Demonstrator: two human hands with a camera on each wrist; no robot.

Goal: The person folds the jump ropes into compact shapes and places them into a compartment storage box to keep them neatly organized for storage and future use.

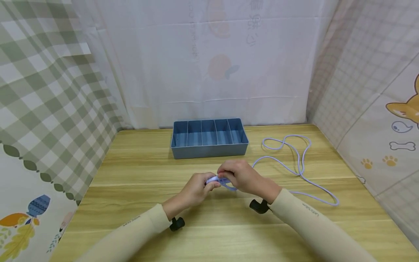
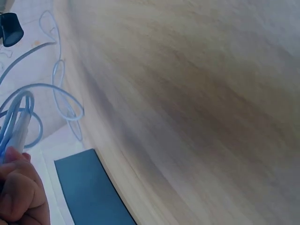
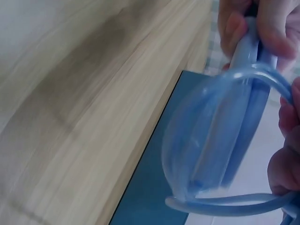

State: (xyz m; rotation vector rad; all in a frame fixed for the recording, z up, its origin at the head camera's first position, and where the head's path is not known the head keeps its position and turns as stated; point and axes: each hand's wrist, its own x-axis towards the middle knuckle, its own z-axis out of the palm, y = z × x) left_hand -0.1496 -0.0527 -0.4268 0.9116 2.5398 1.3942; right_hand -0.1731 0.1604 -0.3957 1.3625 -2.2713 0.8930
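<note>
A pale lavender jump rope (image 1: 296,135) is between my two hands. My left hand (image 1: 198,187) grips its two handles (image 3: 225,126), which lie side by side with their ends pointing toward the right hand. My right hand (image 1: 243,178) pinches the cord close beside them. Seen from the right wrist, a loop of cord (image 3: 262,70) passes around the handles, blurred along one side. In the left wrist view, curled fingers (image 2: 21,187) close round the base of a handle, with cord arching over it.
Behind the hands stands a blue-grey tray (image 1: 209,150) with several compartments. The rest of the cord trails in loose loops over the right side of the wooden table (image 1: 137,174). Patterned cloth hangs at the back and both sides.
</note>
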